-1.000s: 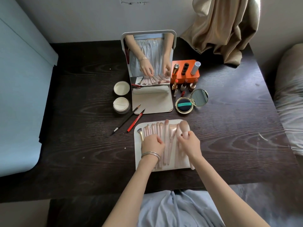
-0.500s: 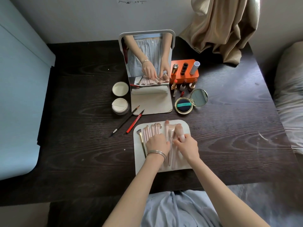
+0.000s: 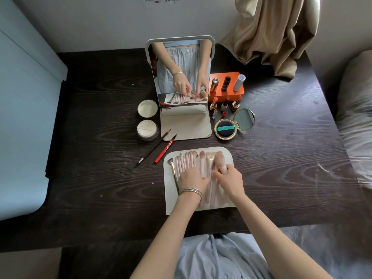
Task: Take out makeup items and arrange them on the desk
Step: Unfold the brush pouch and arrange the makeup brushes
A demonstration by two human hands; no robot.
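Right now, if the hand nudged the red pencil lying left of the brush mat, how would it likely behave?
The red pencil looks slim and rigid, so it would probably shift as one stiff piece with little effort. Its shaft looks round and it lies loose on the smooth dark desk, so it may roll. A push near one end would likely pivot it toward the black pencil beside it.

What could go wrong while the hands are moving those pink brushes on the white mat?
The pink brushes lie packed side by side on the white mat, so the left hand or right hand could nudge neighbours out of line or off the mat. Reaching forward, an arm might knock over the three open lipsticks standing by the orange box, or bump the open compact.
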